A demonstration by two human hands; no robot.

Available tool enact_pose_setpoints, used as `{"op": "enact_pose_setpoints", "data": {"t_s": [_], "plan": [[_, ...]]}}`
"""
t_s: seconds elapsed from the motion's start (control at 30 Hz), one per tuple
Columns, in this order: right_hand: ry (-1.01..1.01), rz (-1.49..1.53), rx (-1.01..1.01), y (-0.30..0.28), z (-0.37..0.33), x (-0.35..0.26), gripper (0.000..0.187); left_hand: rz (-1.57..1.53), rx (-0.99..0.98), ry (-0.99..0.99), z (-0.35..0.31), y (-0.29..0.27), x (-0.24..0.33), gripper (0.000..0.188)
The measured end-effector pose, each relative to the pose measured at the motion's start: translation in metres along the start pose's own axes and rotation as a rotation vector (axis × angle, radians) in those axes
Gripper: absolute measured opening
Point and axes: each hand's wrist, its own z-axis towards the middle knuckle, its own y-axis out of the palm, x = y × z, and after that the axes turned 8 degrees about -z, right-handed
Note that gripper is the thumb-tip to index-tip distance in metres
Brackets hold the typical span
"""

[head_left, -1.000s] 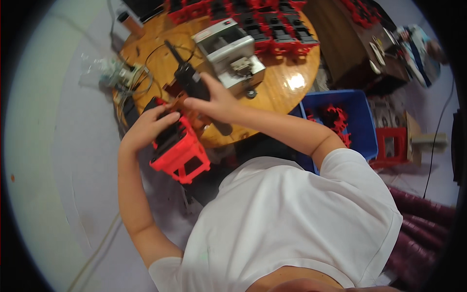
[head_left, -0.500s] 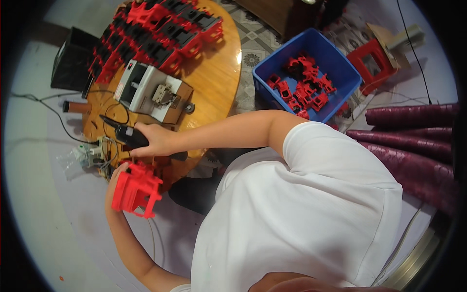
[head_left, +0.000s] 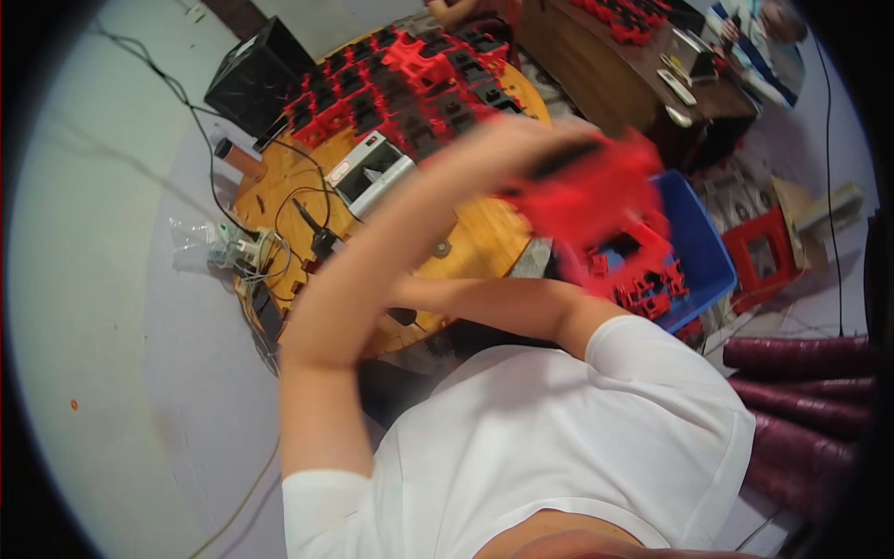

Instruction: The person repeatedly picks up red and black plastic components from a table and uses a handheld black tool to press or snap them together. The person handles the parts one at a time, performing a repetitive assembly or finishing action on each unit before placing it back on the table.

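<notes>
My left arm reaches across to the right. My left hand (head_left: 551,142), blurred by motion, grips a red plastic frame (head_left: 601,196), also smeared, in front of the blue bin (head_left: 710,244). Small red plastic parts (head_left: 652,287) lie inside that bin. Behind my left forearm, my right forearm (head_left: 484,296) stretches left over the round wooden table. My right hand is mostly hidden there, around a black cordless screwdriver (head_left: 322,240) whose thin tip points up and left. The tool's base shows below my left forearm.
Rows of red frames with black inserts (head_left: 358,93) cover the table's far side. A grey-and-white machine (head_left: 371,174), cables and a brown cylinder (head_left: 239,158) stand nearby. Right of the bin is a red stool (head_left: 762,250). Other people are in the background, beyond the table and by a dark desk (head_left: 596,65).
My left hand has swung up and right from the table's left side, carrying the red frame toward the bin. The view has shifted, showing more of the room beyond.
</notes>
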Motion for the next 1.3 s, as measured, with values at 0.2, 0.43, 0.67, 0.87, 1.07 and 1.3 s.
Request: {"op": "enact_pose_setpoints", "data": {"t_s": [0.2, 0.43, 0.67, 0.87, 1.07, 1.3], "plan": [[0.173, -0.149, -0.041, -0.002, -0.001, 0.0, 0.057, -0.101, 0.102, 0.37, 0.152, 0.124, -0.046, 0.08], [-0.144, 0.103, 0.042, -0.008, 0.003, -0.002, 0.068, 0.785, 0.602, 0.304, 0.166, -0.068, -0.119, 0.053], [-0.144, 0.104, -0.066, -0.004, -0.001, 0.006, 0.069, -0.179, 1.142, -0.309, 0.22, -0.192, -0.187, 0.096], [-0.171, 0.117, -0.073, -0.013, 0.008, 0.015, 0.077, -0.697, 0.973, -0.331, 0.242, -0.178, -0.188, 0.037], [-0.092, 0.074, -0.07, -0.012, 0.005, 0.014, 0.059, -0.81, 0.859, -0.208, 0.206, -0.226, -0.226, 0.011], [0.086, 0.085, -0.326, -0.021, 0.003, -0.012, 0.056, -1.064, 0.838, -0.216, 0.041, -0.359, -0.351, 0.027]]}}
